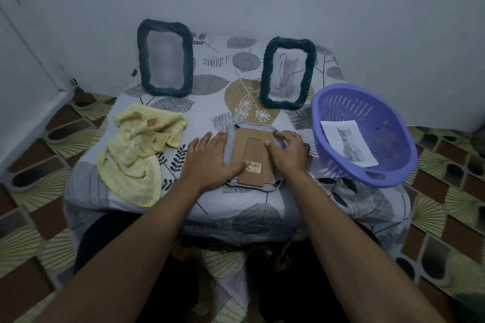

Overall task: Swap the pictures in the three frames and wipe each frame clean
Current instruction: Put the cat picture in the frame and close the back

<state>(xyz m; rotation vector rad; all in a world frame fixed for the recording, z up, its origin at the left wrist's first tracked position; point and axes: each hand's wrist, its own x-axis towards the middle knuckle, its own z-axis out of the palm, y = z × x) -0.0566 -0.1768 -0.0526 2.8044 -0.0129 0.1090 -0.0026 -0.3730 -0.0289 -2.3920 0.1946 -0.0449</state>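
Left hand (210, 157) presses the face-down frame (252, 151), fingers (219, 139) straight; right hand (288, 152) curls fingers over its edge.

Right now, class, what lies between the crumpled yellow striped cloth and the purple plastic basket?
In the head view, a face-down picture frame with a brown cardboard back lies there, with the left hand and right hand on it.

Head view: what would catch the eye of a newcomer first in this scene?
First come the two hands in the middle: the left hand lies flat on the cardboard back of the face-down frame, and the right hand arches over its right edge. Next is the purple basket on the right, with a cat picture lying inside. Behind them stand two dark green frames, the left frame and the right frame.
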